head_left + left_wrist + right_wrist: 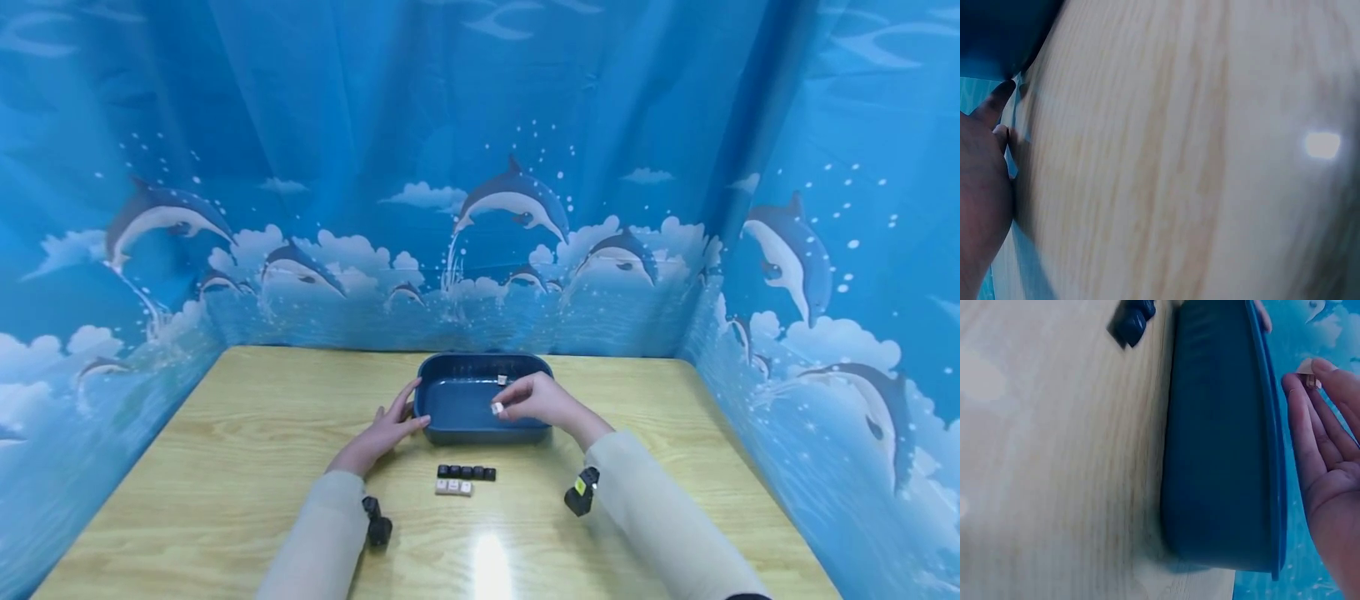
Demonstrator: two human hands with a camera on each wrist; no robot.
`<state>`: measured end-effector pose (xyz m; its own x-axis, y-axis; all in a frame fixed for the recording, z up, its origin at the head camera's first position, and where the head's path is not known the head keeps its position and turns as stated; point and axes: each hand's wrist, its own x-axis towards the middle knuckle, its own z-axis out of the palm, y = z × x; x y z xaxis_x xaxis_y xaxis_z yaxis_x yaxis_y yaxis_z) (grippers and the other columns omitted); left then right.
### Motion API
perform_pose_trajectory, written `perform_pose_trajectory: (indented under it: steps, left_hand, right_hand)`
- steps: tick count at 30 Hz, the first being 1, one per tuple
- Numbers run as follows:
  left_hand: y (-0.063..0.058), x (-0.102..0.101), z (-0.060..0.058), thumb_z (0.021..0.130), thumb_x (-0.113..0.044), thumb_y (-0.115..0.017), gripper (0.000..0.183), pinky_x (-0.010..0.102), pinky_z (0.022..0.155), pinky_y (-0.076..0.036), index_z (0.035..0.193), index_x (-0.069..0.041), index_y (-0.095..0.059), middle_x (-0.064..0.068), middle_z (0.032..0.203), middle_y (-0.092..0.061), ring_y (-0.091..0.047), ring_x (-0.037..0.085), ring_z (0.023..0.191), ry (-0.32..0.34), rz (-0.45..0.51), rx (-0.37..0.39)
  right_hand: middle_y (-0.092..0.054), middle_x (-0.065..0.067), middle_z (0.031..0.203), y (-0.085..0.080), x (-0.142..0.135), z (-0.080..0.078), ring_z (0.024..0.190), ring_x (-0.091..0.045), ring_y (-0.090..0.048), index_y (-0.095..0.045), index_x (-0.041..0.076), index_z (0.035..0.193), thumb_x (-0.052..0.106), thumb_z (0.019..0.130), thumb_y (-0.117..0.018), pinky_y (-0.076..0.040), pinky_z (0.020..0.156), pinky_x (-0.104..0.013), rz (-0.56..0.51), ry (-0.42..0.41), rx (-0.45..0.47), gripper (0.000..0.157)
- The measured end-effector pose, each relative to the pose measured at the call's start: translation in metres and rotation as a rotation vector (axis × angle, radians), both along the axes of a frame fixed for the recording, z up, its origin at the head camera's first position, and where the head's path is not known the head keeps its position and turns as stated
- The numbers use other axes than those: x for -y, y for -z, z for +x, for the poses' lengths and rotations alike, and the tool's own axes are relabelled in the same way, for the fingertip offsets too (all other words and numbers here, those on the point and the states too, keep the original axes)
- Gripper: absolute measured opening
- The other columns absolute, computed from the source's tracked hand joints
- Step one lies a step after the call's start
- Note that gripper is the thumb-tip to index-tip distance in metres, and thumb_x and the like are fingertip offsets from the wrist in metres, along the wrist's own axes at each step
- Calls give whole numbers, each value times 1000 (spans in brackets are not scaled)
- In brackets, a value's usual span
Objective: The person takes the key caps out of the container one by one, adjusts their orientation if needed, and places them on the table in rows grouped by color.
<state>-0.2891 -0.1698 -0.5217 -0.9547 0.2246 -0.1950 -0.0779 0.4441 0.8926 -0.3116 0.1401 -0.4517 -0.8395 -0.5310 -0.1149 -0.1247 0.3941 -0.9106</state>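
A dark blue rectangular tray (pixel 470 437) sits on the table. My left hand (pixel 385 433) touches its left end, fingers spread and fairly straight, with the thumb near the front corner. Over the inside of the tray, my right hand (pixel 536 400) pinches a white keycap (pixel 497 408) between thumb and fingertips; the right wrist view shows this keycap (pixel 1307 367) above the rim. Another white keycap (pixel 502 380) lies in the tray towards the back. In front of the tray are a row of several black keycaps (pixel 467 472) and a row of three white keycaps (pixel 453 487).
The wooden table (pixel 300 408) extends to both sides of the tray. A blue curtain (pixel 360 208) printed with dolphins hangs behind and along the sides. Glare (pixel 491 567) shows on the table near the front. Each wrist wears a small black camera (pixel 377 522).
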Motion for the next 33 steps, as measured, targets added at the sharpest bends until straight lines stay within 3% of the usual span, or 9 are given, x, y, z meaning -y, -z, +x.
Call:
perform_pose_trajectory:
  steps: [6,12,17,24,30,33]
  left_hand:
    - [-1,0,0,95,-40,-62,81,60,108,21,157,-33,-10,25,154,-27,17,45,142,5,-1,-9]
    - [-3,-1,0,96,-40,-61,81,59,108,22,157,-34,-9,24,155,-25,18,44,142,2,-5,4]
    - [-2,0,0,96,-41,-61,81,62,106,22,157,-35,-9,24,156,-22,22,44,140,-4,-4,21]
    - [-3,-1,1,96,-42,-60,80,67,103,21,157,-36,-8,24,157,-20,25,46,139,-9,-11,36]
    - [-5,-2,3,95,-44,-60,81,69,102,19,157,-37,-8,24,157,-19,25,47,138,-20,-16,48]
    - [-4,-2,1,95,-45,-60,81,69,102,19,157,-38,-8,23,157,-19,25,47,139,-22,-24,46]
  right_hand:
    - [-74,-5,98,-5,-1,24,91,-20,-69,-76,8,105,15,85,-77,-57,80,-37,-34,46,-24,21]
    - [-69,-8,105,-8,0,43,89,-21,-67,-74,1,104,4,84,-74,-58,76,-35,-121,52,-112,20]
    - [-71,-13,104,-5,1,58,87,-21,-68,-73,0,104,2,83,-74,-58,74,-30,-164,62,-84,21]
    - [-70,-8,98,3,-2,75,85,-21,-67,-74,2,104,1,82,-75,-57,75,-31,-152,76,-83,22]
    - [-64,-8,104,12,-3,82,84,-18,-64,-71,-6,109,-3,80,-76,-58,75,-27,-158,52,-91,30]
    - [-63,-9,103,6,-1,90,88,-21,-64,-70,-9,107,-8,79,-74,-57,77,-27,-158,61,-86,28]
